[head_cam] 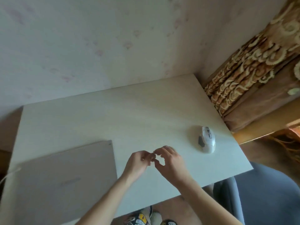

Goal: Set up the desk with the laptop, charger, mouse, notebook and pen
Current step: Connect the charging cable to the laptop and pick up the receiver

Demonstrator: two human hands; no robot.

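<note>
- Centrally above the pale counter [146, 111]: left hand [138, 163] and right hand [170, 161] meeting fingertip to fingertip, fingers curled inward.
- Grip state: both with fingers bent and drawn together at one spot; possibly pinching something tiny between them, too small and blurred to tell.
- Closed laptop [65, 179]: flat, light grey lid, faint lettering near its middle, lying on the counter's near-left part, left of the hands and apart from them.
- White cable [8, 174] at the laptop's left edge, trailing off the counter's left side.
- Mouse [207, 139]: white shell with dark side panels and dark buttons on top, resting on the counter right of the hands, near the right edge, touched by neither hand.
- Beside the counter on the right: patterned brown-and-cream fabric [251, 62].
- Below right: grey chair [267, 192].
- Under the near edge: patterned shoes [141, 218] on the floor.
</note>
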